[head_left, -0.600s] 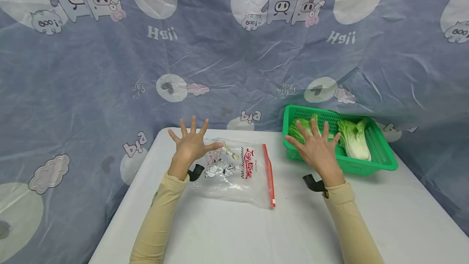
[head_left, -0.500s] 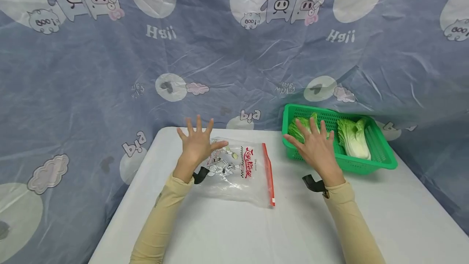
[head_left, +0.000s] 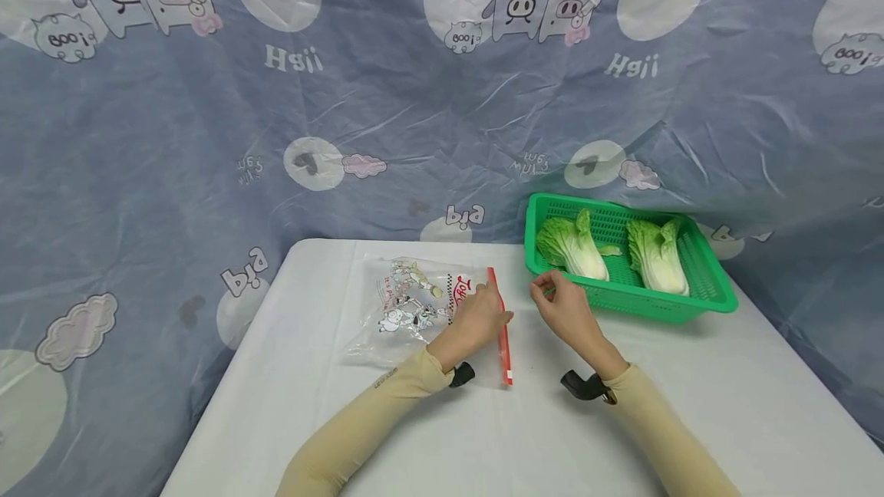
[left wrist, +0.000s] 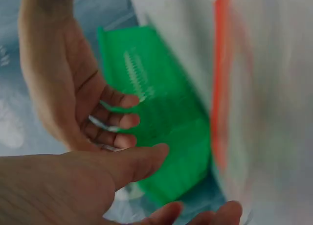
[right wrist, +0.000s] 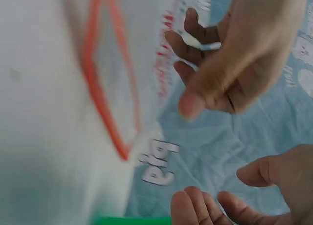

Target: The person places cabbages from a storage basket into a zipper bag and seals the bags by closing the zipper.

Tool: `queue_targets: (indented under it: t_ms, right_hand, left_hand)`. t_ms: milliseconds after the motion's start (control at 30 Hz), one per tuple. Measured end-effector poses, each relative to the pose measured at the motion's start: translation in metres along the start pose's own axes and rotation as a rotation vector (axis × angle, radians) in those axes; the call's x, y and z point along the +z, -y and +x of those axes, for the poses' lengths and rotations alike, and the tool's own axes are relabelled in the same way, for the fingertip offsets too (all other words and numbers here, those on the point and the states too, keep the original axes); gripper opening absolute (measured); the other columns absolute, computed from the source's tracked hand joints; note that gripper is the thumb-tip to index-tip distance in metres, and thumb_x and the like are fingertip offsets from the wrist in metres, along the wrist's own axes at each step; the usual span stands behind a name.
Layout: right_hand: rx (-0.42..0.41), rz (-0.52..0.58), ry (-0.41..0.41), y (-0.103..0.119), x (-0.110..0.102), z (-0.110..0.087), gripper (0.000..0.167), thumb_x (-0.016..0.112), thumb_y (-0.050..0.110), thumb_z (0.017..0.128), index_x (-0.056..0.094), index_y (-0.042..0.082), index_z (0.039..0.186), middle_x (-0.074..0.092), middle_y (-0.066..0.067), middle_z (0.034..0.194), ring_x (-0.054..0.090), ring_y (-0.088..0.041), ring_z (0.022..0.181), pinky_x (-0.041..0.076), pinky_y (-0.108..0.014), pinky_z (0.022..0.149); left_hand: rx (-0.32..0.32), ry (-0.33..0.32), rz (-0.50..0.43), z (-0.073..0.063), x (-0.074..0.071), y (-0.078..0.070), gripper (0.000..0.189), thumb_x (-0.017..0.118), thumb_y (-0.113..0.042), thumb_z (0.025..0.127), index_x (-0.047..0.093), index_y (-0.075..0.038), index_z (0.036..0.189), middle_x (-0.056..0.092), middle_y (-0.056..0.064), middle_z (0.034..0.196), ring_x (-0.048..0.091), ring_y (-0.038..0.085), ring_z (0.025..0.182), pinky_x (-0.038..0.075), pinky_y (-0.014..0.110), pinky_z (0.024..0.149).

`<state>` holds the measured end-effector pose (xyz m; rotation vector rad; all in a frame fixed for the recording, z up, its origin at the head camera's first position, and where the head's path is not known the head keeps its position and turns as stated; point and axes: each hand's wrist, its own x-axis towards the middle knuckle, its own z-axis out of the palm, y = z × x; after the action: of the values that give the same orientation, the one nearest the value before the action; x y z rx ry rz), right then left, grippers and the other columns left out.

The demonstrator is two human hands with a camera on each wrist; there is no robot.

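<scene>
A clear zip bag [head_left: 407, 347] with cartoon print lies flat on the table, its red zip strip [head_left: 507, 363] facing right. My left hand [head_left: 475, 320] is over the bag near that strip. In the left wrist view its thumb [left wrist: 142, 164] and fingers stand apart, holding nothing. Just right of the strip hovers my right hand [head_left: 569, 317], fingers loosely bent. The right wrist view shows a gap between its thumb [right wrist: 254, 173] and fingers, with nothing held. There, the bag's two red edges [right wrist: 107, 120] are spread slightly apart.
At the back right stands a green perforated basket [head_left: 642, 303], its near left corner close beyond my right hand. Inside lie two leafy cabbages, one on the left [head_left: 583, 255] and one on the right [head_left: 659, 259]. A blue-grey printed curtain [head_left: 428, 113] hangs behind the white table [head_left: 442, 443].
Both hands were spread wide and farther apart. My left hand has moved right and nearer to the zip strip; the right has come slightly down and left, its fingers now bent.
</scene>
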<state>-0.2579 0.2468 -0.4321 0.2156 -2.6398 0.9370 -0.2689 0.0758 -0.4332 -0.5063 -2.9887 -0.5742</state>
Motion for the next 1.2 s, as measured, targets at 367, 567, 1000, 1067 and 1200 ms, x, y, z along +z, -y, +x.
queue_targets:
  t_ms: [367, 567, 1000, 1067, 1200]
  right_hand:
    - [0.242, 0.129, 0.175, -0.026, 0.04, -0.017, 0.013, 0.054, 0.012, 0.091, 0.057, 0.001, 0.097, 0.062, -0.009, 0.081, 0.061, -0.011, 0.06, 0.05, -0.025, 0.054]
    - [0.268, 0.162, 0.203, -0.028, 0.048, -0.02, 0.011, 0.055, 0.011, 0.091, 0.058, 0.001, 0.095, 0.062, -0.008, 0.08, 0.061, -0.012, 0.063, 0.051, -0.025, 0.055]
    - [0.253, 0.157, 0.26, -0.008, 0.058, -0.015, 0.029, 0.063, 0.032, 0.093, 0.061, 0.003, 0.095, 0.066, -0.006, 0.074, 0.059, -0.01, 0.059, 0.044, -0.024, 0.055]
    - [0.247, 0.166, 0.256, -0.004, 0.061, -0.012, 0.028, 0.063, 0.03, 0.093, 0.061, 0.002, 0.095, 0.065, -0.005, 0.071, 0.057, -0.01, 0.058, 0.044, -0.024, 0.055]
    - [0.239, 0.174, 0.194, 0.0, 0.067, -0.005, 0.018, 0.067, 0.018, 0.089, 0.061, 0.002, 0.093, 0.063, -0.005, 0.071, 0.053, -0.009, 0.059, 0.042, -0.023, 0.055]
  left_hand:
    - [-0.045, 0.088, -0.059, -0.005, 0.034, 0.01, 0.048, 0.077, -0.029, 0.08, 0.047, -0.002, 0.106, 0.06, 0.012, 0.087, 0.062, 0.023, 0.071, 0.049, 0.034, 0.061]
    - [-0.053, 0.154, -0.051, -0.003, 0.038, 0.018, 0.037, 0.07, -0.027, 0.085, 0.052, 0.0, 0.104, 0.062, 0.011, 0.085, 0.057, 0.019, 0.066, 0.047, 0.033, 0.057]
    - [0.003, 0.064, -0.308, -0.018, 0.004, 0.028, 0.013, 0.062, 0.005, 0.077, 0.054, 0.0, 0.085, 0.057, 0.008, 0.065, 0.053, 0.013, 0.037, 0.041, 0.024, 0.036]
    - [0.033, 0.015, -0.285, -0.02, -0.004, 0.029, 0.013, 0.063, 0.006, 0.074, 0.054, -0.002, 0.081, 0.058, 0.008, 0.065, 0.053, 0.012, 0.042, 0.041, 0.023, 0.039]
    - [0.078, -0.075, -0.233, -0.022, -0.018, 0.03, 0.018, 0.066, 0.005, 0.069, 0.053, -0.005, 0.077, 0.057, 0.006, 0.068, 0.051, 0.014, 0.059, 0.04, 0.023, 0.05]
